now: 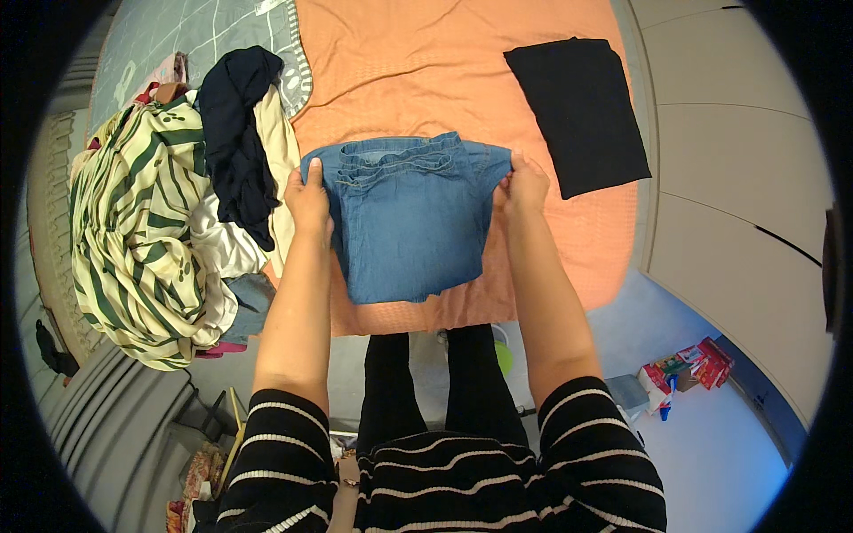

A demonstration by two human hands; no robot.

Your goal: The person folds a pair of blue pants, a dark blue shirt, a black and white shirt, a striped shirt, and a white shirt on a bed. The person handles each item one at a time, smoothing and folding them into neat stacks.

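Observation:
A folded blue denim garment (413, 235) with a gathered elastic band along its far side is stretched between my hands above the near edge of the bed. My left hand (310, 200) grips its left corner, thumb on top. At the opposite corner my right hand (526, 185) pinches the cloth, its fingertips partly hidden behind the fabric. A folded black garment (582, 120) lies flat to the far right of my right hand. Left of my left hand, a dark navy garment (235, 142) rests on a heap of loose clothes.
The heap includes a green-and-cream striped cloth (142, 222), a cream garment (280, 155) and white cloth (222, 240). An orange blanket (400, 71) covers the bed, with a grey quilt (178, 35) at the far left. Pale cabinets (729, 160) line the right; red packages (706, 364) sit on the floor.

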